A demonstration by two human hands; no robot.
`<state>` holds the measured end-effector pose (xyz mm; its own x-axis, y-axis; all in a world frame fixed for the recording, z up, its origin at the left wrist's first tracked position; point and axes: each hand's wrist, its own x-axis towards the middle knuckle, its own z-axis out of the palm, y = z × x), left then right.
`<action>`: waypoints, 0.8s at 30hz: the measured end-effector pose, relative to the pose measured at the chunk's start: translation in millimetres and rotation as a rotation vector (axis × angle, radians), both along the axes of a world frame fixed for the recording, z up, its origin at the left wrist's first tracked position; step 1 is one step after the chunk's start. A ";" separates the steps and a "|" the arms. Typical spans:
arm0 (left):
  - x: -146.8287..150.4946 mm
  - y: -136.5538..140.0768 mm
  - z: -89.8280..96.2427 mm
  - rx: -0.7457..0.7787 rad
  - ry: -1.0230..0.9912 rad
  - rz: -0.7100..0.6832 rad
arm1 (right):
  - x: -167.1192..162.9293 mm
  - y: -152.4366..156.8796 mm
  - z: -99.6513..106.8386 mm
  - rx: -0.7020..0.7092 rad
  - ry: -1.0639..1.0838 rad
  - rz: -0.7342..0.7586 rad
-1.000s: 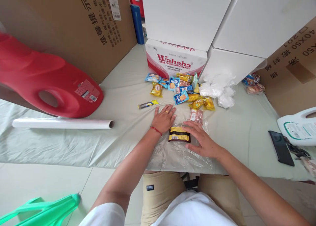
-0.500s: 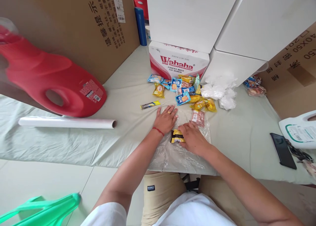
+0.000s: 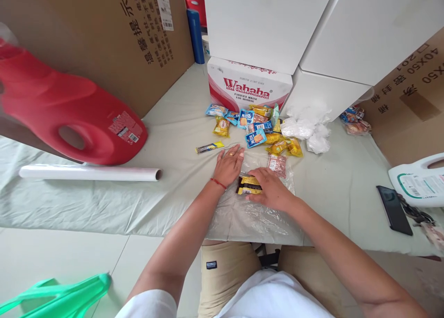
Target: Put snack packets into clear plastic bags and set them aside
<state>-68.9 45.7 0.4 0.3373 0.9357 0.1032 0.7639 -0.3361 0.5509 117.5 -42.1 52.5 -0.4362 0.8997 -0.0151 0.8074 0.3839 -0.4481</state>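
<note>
My left hand lies flat with fingers stretched out, at the left edge of a clear plastic bag on the cloth-covered table. On the bag, my right hand has its thumb and fingers around yellow-and-brown snack packets; how many is partly hidden. Just beyond the right hand is a pinkish snack packet, at the bag's far side. A thin yellow-and-black packet lies left of my left fingertips. Past both hands sits a pile of blue packets and yellow packets.
Behind the pile stands a Wahaha water box below white boxes. Crumpled white plastic bags lie right of the pile. A red jug and a plastic-film roll are at left; a phone and a white bottle at right.
My right hand has shifted slightly away from me, and the yellow-and-brown packets are turned a little. The left hand's fingers have drawn closer together. The whole view has shifted slightly.
</note>
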 end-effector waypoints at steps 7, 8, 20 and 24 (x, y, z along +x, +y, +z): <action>-3.6 14.5 -18.7 0.201 -0.317 0.100 | 22.6 69.8 16.6 0.126 -0.173 -0.212; -4.0 16.1 -21.3 0.223 -0.346 0.124 | 21.9 82.0 16.7 0.095 -0.256 -0.204; -13.3 18.1 -26.0 0.225 -0.652 0.488 | 10.3 109.0 41.2 -0.198 -0.289 0.020; -13.2 17.8 -27.3 0.152 -0.805 0.496 | 7.1 74.0 54.1 -0.013 -0.263 0.085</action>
